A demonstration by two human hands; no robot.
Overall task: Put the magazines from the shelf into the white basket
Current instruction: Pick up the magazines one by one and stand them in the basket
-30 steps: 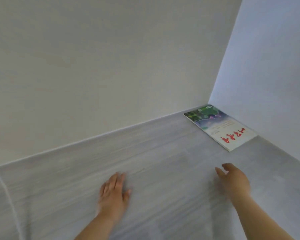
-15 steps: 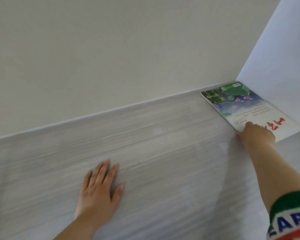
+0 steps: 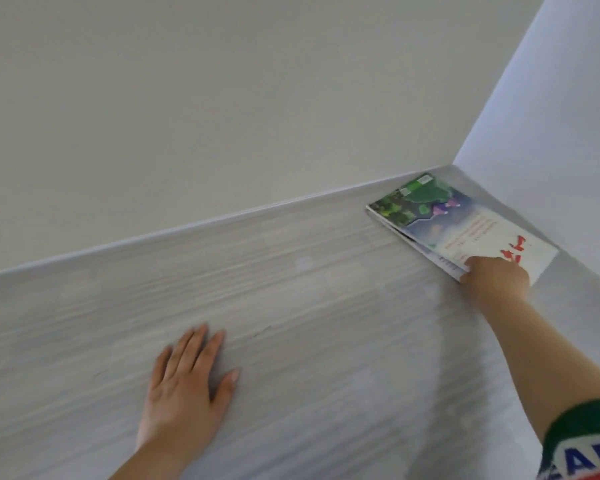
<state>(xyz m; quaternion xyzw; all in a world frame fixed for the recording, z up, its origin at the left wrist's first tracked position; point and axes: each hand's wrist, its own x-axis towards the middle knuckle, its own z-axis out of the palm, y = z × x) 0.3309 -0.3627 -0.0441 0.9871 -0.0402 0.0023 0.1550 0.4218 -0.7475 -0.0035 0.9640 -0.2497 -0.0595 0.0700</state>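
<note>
A magazine [image 3: 465, 220] with a green picture and red characters on its cover lies in the far right corner of the pale wood-grain shelf [image 3: 326, 306]. My right hand [image 3: 496, 277] reaches out to its near corner, thumb on the cover, fingers curled at the edge, pinching it. The magazine's left edge shows its thickness and looks slightly raised. My left hand [image 3: 184, 382] rests flat on the shelf, fingers spread, well to the left of the magazine. The white basket is out of view.
A plain back wall [image 3: 257, 98] and a side wall [image 3: 568, 116] close in the corner behind the magazine. A green, white and red sleeve [image 3: 586, 441] shows on my right arm at the lower right.
My right hand has reached forward from the shelf's middle to the magazine's near corner and taken hold of it. My left hand has stayed flat on the shelf.
</note>
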